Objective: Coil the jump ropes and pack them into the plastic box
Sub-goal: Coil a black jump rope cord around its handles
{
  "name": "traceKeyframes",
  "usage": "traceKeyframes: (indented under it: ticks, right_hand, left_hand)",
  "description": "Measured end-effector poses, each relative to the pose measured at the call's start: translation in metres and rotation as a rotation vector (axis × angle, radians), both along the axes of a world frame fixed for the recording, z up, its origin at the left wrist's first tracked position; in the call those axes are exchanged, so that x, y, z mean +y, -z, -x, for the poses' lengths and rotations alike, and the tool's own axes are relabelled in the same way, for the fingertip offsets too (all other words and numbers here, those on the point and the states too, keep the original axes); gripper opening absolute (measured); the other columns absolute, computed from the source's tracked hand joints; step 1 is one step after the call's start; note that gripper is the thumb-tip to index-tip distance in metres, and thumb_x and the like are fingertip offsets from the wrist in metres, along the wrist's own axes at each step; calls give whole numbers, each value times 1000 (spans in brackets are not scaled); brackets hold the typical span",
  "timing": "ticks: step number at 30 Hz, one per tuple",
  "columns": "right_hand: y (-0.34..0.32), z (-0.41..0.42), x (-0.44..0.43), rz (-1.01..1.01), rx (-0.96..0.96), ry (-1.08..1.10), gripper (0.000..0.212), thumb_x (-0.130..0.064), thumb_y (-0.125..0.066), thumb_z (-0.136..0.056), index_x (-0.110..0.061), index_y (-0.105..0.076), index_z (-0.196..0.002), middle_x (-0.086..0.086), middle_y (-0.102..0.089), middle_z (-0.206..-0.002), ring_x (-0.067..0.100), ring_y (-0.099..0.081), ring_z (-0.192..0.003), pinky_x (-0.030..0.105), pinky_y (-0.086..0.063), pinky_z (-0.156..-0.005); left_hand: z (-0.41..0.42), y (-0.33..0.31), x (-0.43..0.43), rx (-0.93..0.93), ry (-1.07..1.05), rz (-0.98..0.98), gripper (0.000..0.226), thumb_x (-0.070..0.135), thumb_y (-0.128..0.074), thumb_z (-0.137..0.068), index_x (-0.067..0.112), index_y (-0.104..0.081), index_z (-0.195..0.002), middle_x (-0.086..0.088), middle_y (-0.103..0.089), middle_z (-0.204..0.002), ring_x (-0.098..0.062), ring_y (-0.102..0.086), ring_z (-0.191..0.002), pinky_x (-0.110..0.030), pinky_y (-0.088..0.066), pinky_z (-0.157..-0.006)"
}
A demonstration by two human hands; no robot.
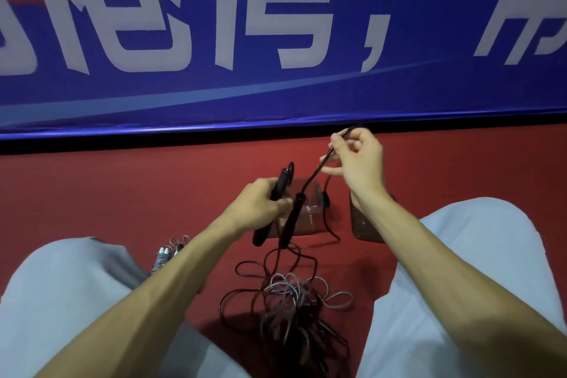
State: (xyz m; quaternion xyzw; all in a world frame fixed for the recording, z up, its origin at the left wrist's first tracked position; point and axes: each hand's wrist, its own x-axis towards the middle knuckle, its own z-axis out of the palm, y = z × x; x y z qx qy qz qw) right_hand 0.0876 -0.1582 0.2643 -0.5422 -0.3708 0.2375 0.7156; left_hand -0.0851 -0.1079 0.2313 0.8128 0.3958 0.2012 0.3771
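Observation:
My left hand [260, 204] grips one black handle [277, 193] of a black jump rope. The second black handle [291, 221] hangs just right of that hand, dangling from the black cord [319, 167]. My right hand [359, 159] pinches that cord higher up, between thumb and fingers. Behind the handles a clear plastic box [310, 209] stands on the red floor. Between my knees lies a tangle of black and grey rope [288, 294]. More black cord [326, 218] trails past the box's right side.
A clear lid [365, 227] lies on the floor right of the box, partly behind my right forearm. Another rope with grey-and-white handles [167, 253] lies by my left knee. A blue banner [276, 40] with white characters stands along the far edge of the floor.

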Motion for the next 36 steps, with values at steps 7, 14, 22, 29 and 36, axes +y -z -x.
traceKeyframes:
  ticks: [7, 14, 22, 29, 36]
  right_hand:
    - [-2, 6, 1, 5, 21, -50, 6, -10, -61, -94, -9, -55, -92, 8, -61, -84, 17, -69, -64, 31, -57, -53]
    - [-12, 2, -2, -61, 317, -119, 10, -9, -56, -97, 0, -56, -92, 7, -62, -77, 17, -70, -68, 33, -58, -61]
    - [-15, 3, -4, -132, 754, -199, 8, 0, -54, -96, 6, -51, -100, 19, -60, -87, 23, -72, -68, 30, -60, -61]
    - [-17, 5, -4, -122, 863, -255, 6, 4, -52, -96, 8, -51, -100, 23, -59, -84, 31, -71, -78, 37, -61, -66]
    - [-5, 2, -4, 161, 445, -317, 18, -12, -56, -97, 3, -60, -106, 21, -66, -103, 31, -69, -89, 35, -59, -69]
  left_hand:
    - [-3, -5, -3, -204, -81, 62, 9, 19, -67, -92, 19, -70, -101, 3, -71, -93, -13, -67, -88, -33, -52, -92]
    - [-1, -6, -8, -217, 129, 313, 17, 17, -65, -93, 12, -71, -109, -14, -72, -111, -27, -68, -106, -37, -55, -94]
    - [-10, -7, -19, -406, 183, 366, 5, 6, -57, -96, 7, -63, -97, 8, -74, -82, -8, -71, -83, -18, -53, -73]
    - [-12, -7, -24, -372, 184, 317, 15, 14, -59, -96, 8, -66, -108, 11, -73, -81, -4, -69, -76, -18, -52, -60]
    - [-6, -14, -13, -334, -17, 22, 13, 25, -63, -95, 12, -67, -98, 0, -69, -85, -6, -67, -74, -19, -54, -66]
